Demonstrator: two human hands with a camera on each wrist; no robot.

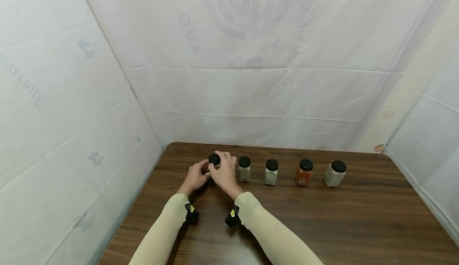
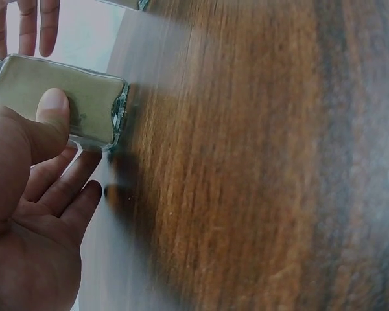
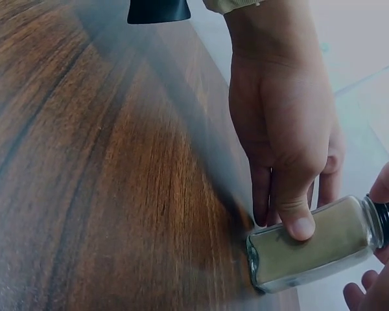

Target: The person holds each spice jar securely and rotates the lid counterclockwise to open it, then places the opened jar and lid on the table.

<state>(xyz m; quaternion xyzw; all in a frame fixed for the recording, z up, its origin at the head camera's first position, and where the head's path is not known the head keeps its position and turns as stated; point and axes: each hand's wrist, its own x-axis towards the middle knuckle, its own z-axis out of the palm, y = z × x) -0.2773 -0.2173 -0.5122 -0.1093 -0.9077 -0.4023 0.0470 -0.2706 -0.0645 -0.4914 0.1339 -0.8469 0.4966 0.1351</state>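
A clear glass spice jar [image 3: 340, 227] with greenish-tan powder stands upright at the left of the table, its base right at the tabletop. My left hand [image 1: 196, 176] holds the jar's body, its thumb [image 3: 301, 223] flat against one face and the fingers behind. Around the black lid [image 1: 214, 159] are the thumb and fingers of my right hand [image 1: 225, 173], which hides part of the jar in the head view. In the right wrist view the lid sits on the jar's neck.
To the right stand several black-lidded jars in a row: one with grey-green contents [image 1: 244, 172], a pale one [image 1: 271, 175], an orange-red one [image 1: 303, 176] and another pale one [image 1: 334, 176]. White printed sheets [image 1: 229, 89] hang behind the wooden table [image 1: 322, 225].
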